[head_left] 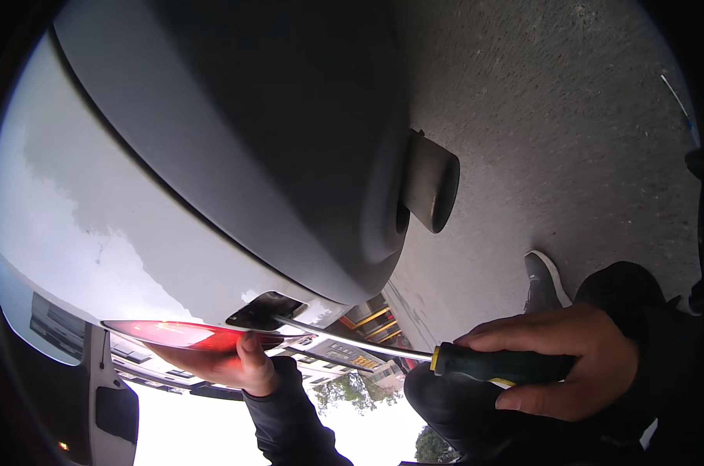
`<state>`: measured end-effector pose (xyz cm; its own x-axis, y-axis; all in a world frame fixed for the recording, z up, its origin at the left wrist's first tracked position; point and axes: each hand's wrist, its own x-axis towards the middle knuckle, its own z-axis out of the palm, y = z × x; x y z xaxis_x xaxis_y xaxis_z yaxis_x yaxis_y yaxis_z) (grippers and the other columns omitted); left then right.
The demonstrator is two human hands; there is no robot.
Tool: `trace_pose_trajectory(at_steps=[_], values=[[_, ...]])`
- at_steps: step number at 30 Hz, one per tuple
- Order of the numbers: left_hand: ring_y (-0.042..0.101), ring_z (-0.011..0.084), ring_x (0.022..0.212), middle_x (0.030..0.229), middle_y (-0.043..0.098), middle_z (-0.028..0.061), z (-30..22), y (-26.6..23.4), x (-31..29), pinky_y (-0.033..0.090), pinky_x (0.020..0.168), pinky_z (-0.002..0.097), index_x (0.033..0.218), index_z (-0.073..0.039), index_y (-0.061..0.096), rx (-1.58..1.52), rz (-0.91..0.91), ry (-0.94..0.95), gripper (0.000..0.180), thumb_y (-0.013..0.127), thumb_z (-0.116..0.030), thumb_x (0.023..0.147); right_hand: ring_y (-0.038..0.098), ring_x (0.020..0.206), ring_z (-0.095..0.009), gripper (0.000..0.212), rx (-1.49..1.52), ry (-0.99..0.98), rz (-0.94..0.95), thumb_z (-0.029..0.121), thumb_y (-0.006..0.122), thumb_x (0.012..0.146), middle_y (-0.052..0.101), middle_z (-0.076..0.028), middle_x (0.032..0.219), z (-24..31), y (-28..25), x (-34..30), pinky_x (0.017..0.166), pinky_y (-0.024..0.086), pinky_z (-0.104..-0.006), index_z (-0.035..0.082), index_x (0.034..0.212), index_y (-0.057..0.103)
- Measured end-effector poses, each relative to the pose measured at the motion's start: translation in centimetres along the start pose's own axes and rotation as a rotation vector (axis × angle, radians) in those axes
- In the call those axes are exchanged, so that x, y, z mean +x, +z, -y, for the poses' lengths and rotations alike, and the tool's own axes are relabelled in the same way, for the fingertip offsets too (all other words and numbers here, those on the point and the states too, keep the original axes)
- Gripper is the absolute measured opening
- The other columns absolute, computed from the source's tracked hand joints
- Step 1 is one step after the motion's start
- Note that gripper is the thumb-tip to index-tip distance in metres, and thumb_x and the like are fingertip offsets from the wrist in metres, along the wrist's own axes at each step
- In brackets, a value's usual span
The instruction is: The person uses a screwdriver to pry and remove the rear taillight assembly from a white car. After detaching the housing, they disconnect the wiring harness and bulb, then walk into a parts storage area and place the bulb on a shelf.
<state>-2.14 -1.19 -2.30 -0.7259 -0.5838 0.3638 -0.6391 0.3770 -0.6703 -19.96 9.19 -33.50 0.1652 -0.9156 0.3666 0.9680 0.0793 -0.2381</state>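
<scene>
My right hand (593, 357) is wrapped round the dark green handle of a screwdriver (484, 363) with a yellow collar. Its long metal shaft runs left into a dark rectangular recess (263, 311) in the body of a white car (111, 210). The tip is hidden inside. Beside that recess, my left hand (247, 369) grips a red tail light (189, 334), with the thumb on its near end and the other fingers mostly behind it. Whether the light sits fully in the body or stands loose, I cannot tell.
The car's grey bumper (251, 147) fills the upper middle, and an exhaust pipe (433, 182) sticks out from it. Rough pavement (523, 116) lies to the right, with a shoe (546, 279) on it. Another vehicle (107, 404) stands at the lower left, near buildings and trees.
</scene>
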Motion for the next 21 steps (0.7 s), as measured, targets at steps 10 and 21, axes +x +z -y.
trace_pose_trajectory(at_steps=[10, 21], values=[[0.031, 0.0445, 0.146, 0.161, 0.029, 0.0204, 1.7, -0.6, 0.1, 0.032, 0.113, 0.0619, 0.160, -0.011, 0.025, 0.227, -0.005, 0.180, 0.109, 0.055, -0.079, 0.081, 0.071, 0.110, -0.030, 0.058, -0.024, 0.047, 0.131, -0.002, 0.074, 0.082, 0.065, -0.030, 0.126, -2.8, -0.6, 0.4, 0.095, 0.057, -0.0355, -0.007, 0.136, 0.056], [0.023, 0.0437, 0.150, 0.163, 0.023, 0.0208, 0.5, -0.3, -0.3, 0.028, 0.117, 0.0612, 0.159, -0.008, 0.024, -0.039, 0.002, -0.024, 0.115, 0.070, -0.072, 0.076, 0.073, 0.104, -0.026, 0.056, -0.079, 0.169, 0.020, 0.001, 0.076, 0.082, 0.066, -0.028, 0.126, 0.0, 2.8, -0.2, 0.088, 0.060, -0.0305, -0.004, 0.135, 0.059]])
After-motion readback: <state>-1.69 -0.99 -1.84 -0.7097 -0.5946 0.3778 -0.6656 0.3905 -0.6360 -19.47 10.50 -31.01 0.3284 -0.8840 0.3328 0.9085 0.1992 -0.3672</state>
